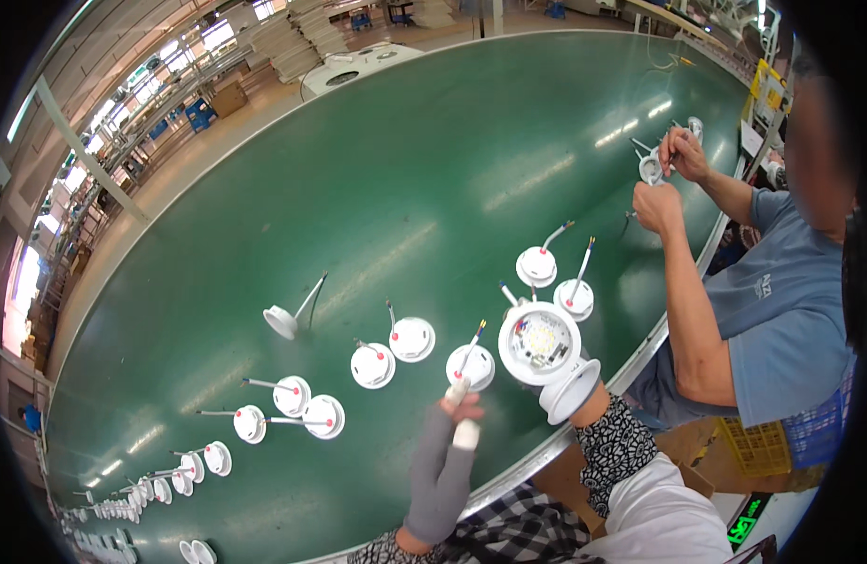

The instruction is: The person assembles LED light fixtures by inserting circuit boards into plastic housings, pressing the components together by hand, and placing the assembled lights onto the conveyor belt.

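My left hand (443,461), in a grey glove with white finger covers, stretches toward a white round lamp base (475,372) with a wire. Its forefinger touches the base near the red spot where the wire comes out; the thumb is apart. A round white lamp housing (541,344), its circuit board facing up, is held in my right hand (593,408), whose fingers are mostly hidden behind it. Against that palm leans a white ring-shaped cover (571,391). Just beyond stand two more wired lamp bases, one (574,300) nearer and one (536,267) farther.
Across the green table (358,216), several wired white lamp bases (372,365) run toward the far left. One base (281,322) lies tipped on its side. At right, a co-worker's hands (659,202) handle a small white lamp part (651,169). A yellow crate (753,446) stands below the table edge.
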Motion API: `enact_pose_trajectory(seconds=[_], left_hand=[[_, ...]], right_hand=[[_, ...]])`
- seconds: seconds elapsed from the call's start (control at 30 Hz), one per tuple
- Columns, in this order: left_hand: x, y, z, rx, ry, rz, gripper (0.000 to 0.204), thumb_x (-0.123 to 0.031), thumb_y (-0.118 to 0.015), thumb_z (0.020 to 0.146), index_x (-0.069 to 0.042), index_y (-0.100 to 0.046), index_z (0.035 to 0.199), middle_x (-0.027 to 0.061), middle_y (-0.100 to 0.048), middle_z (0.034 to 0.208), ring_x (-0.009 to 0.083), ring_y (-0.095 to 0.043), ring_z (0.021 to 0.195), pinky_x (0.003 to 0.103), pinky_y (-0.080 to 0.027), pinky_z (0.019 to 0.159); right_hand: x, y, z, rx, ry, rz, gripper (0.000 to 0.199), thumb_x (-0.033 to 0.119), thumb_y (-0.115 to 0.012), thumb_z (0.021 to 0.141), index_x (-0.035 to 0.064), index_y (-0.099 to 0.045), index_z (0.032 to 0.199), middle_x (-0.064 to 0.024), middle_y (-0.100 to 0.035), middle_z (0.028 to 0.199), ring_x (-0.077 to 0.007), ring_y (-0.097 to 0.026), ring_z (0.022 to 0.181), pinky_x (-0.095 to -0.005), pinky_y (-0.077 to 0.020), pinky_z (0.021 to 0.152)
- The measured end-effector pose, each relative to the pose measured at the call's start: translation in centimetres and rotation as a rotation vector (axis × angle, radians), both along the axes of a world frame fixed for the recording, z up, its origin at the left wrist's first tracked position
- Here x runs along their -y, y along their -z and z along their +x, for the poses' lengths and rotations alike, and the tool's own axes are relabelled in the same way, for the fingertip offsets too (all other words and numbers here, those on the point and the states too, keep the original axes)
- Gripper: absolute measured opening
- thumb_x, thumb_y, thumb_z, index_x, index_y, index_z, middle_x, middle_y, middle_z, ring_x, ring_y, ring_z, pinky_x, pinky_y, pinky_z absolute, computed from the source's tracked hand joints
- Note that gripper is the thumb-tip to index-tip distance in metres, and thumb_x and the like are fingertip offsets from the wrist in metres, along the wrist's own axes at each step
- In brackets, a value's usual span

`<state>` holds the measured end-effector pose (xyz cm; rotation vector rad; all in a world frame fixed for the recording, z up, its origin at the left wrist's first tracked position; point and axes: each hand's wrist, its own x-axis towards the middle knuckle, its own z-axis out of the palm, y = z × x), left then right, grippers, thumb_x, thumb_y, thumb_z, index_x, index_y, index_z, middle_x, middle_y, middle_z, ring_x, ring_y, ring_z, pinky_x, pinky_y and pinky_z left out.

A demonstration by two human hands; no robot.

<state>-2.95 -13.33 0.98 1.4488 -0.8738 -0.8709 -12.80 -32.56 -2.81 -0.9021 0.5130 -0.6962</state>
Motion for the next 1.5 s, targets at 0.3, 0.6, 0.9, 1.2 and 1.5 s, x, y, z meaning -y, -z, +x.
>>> enact_pose_trajectory(seconds=[0.3, 0.6, 0.9, 1.2, 1.5], left_hand=[[0.8, -1.6, -3.0, -0.136, 0.060, 0.056, 0.046, -0.020, -0.038, 0.099, 0.005, -0.043, 0.137, 0.0052, -0.057, 0.097, 0.0105, -0.051, 0.083, 0.024, -0.042, 0.077], [-1.2, -1.0, -3.3, -0.209, 0.073, 0.064, 0.043, -0.008, -0.046, 0.098, 0.008, -0.040, 0.138, 0.0126, -0.053, 0.125, 0.0134, -0.055, 0.101, 0.026, -0.047, 0.087], [-1.3, -1.2, -3.7, -0.118, 0.037, 0.019, 0.042, -0.011, -0.043, 0.097, 0.007, -0.043, 0.136, 0.0114, -0.054, 0.123, 0.0136, -0.054, 0.102, 0.026, -0.045, 0.088], [-2.3, -0.6, -3.8, -0.156, -0.047, 0.079, 0.051, -0.019, -0.041, 0.097, 0.007, -0.033, 0.139, 0.0142, -0.051, 0.124, 0.0190, -0.049, 0.114, 0.031, -0.038, 0.099], [-3.4, -0.3, -4.4, -0.191, -0.050, 0.067, 0.049, -0.020, -0.042, 0.098, 0.008, -0.034, 0.138, 0.0129, -0.052, 0.122, 0.0165, -0.049, 0.113, 0.029, -0.038, 0.096]], right_hand=[[-5.9, 3.4, -1.7, -0.330, -0.461, -0.318, 0.024, 0.018, -0.051, 0.095, 0.0013, -0.058, 0.111, -0.0153, -0.061, 0.106, -0.0268, -0.062, 0.091, -0.0332, -0.0543, 0.072], [-9.7, 7.2, -1.6, 0.226, -0.142, 0.234, 0.011, 0.010, -0.049, 0.096, 0.0005, -0.052, 0.101, -0.0063, -0.049, 0.086, -0.0135, -0.052, 0.075, -0.0269, -0.0480, 0.066], [-10.2, 6.3, -1.8, 0.158, -0.169, 0.324, 0.025, 0.020, -0.052, 0.095, -0.0044, -0.053, 0.102, -0.0095, -0.053, 0.083, -0.0165, -0.054, 0.073, -0.0259, -0.0495, 0.063], [-9.8, 3.5, -3.7, -0.035, -0.411, 0.027, 0.029, 0.007, -0.058, 0.092, 0.0016, -0.054, 0.121, -0.0079, -0.063, 0.112, -0.0142, -0.063, 0.100, -0.0264, -0.0543, 0.084], [-10.4, 2.5, -3.2, 0.291, -0.364, 0.685, 0.030, 0.007, -0.054, 0.093, 0.0010, -0.049, 0.122, -0.0119, -0.062, 0.111, -0.0268, -0.066, 0.099, -0.0364, -0.0612, 0.077]])
